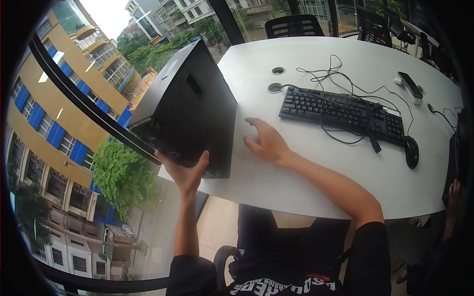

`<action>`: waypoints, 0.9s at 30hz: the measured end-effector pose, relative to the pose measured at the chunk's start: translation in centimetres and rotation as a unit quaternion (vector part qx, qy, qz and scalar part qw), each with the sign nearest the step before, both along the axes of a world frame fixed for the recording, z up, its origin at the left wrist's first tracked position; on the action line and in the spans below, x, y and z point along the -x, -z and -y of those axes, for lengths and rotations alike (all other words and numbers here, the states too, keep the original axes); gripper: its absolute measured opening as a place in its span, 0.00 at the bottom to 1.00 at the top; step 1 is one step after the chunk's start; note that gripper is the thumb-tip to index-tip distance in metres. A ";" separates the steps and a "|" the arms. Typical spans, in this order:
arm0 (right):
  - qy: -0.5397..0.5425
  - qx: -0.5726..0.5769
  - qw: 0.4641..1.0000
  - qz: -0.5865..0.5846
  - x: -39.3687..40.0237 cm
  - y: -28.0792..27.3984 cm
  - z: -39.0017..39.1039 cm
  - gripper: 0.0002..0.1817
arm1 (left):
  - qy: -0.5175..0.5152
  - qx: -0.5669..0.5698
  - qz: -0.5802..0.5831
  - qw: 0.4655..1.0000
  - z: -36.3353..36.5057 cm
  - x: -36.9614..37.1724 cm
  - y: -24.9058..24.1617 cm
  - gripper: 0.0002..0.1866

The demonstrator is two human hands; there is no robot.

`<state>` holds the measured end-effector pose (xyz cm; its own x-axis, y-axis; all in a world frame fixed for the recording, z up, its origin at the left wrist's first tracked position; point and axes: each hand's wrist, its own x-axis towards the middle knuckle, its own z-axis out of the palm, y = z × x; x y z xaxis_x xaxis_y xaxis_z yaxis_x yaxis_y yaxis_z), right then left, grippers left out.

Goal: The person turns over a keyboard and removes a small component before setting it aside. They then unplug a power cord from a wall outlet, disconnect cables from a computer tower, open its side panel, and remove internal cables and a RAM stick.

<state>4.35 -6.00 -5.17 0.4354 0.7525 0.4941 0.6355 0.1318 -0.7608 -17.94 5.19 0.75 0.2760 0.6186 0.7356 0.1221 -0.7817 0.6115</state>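
Observation:
A black computer tower [197,108] stands upright at the left end of the white table [306,172], by the window. Against its near lower edge is my left hand [185,172], thumb on the case's side and the other fingers partly hidden around the front. My right hand [269,140] hovers at or just over the tabletop to the right of the tower; its thumb and fingers are apart and it holds nothing. Beyond that hand lies a black keyboard [340,114] with its cable [340,74] looped loosely across it.
A black mouse [411,152] rests at the keyboard's right end. Farther back is a phone-like device on a white stand [411,88]. Two cable holes, one a grommet [278,70], pierce the tabletop. Another person's hand [454,192] shows at the right edge. An office chair [294,25] stands behind.

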 end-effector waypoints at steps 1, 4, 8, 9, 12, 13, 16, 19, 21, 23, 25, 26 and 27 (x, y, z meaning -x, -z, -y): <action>0.011 0.007 1.000 -0.013 -1.4 -0.2 -2.1 0.33 | -0.002 -0.005 -0.005 1.000 -0.3 0.0 0.3 0.60; 0.046 0.020 0.992 -0.112 -5.0 -0.6 -9.7 0.36 | 0.005 0.001 -0.008 1.000 0.3 -0.1 -0.2 0.60; 0.039 -0.028 0.969 -0.241 -7.2 -1.0 -18.8 0.41 | -0.035 0.045 0.063 0.996 2.7 -1.5 1.3 0.58; 0.020 -0.033 0.959 -0.281 -7.4 -0.6 -20.6 0.43 | -0.051 0.031 0.068 0.996 3.6 -1.9 1.7 0.57; 0.059 -0.038 0.946 -0.317 -7.0 -0.7 -22.4 0.47 | -0.069 0.048 0.156 0.984 4.5 -4.2 3.0 0.56; 0.074 0.007 0.944 -0.320 -7.7 -0.4 -22.8 0.45 | -0.111 0.022 0.132 0.985 4.2 -4.6 3.4 0.56; 0.019 0.015 0.934 -0.356 -9.2 1.5 -23.3 0.45 | -0.115 0.000 0.156 0.981 3.5 -5.2 4.1 0.56; 0.024 -0.010 0.941 -0.338 -9.0 1.5 -22.7 0.43 | -0.125 -0.009 0.150 0.981 3.1 -5.1 4.3 0.56; 0.023 -0.015 0.940 -0.339 -8.4 1.1 -21.8 0.42 | -0.122 -0.010 0.148 0.981 2.8 -4.7 4.4 0.55; 0.026 -0.020 0.943 -0.330 -8.2 0.6 -20.9 0.41 | -0.118 -0.018 0.146 0.982 2.3 -4.1 4.5 0.54; 0.037 -0.016 0.947 -0.317 -8.1 0.5 -19.7 0.40 | -0.116 -0.029 0.140 0.983 1.5 -3.1 4.5 0.53; 0.041 -0.028 0.950 -0.309 -8.0 0.4 -19.0 0.39 | -0.091 -0.018 0.156 0.983 1.0 -2.5 4.5 0.52; 0.049 -0.039 0.951 -0.303 -7.9 0.4 -18.2 0.38 | -0.065 -0.006 0.169 0.983 0.4 -1.9 4.6 0.52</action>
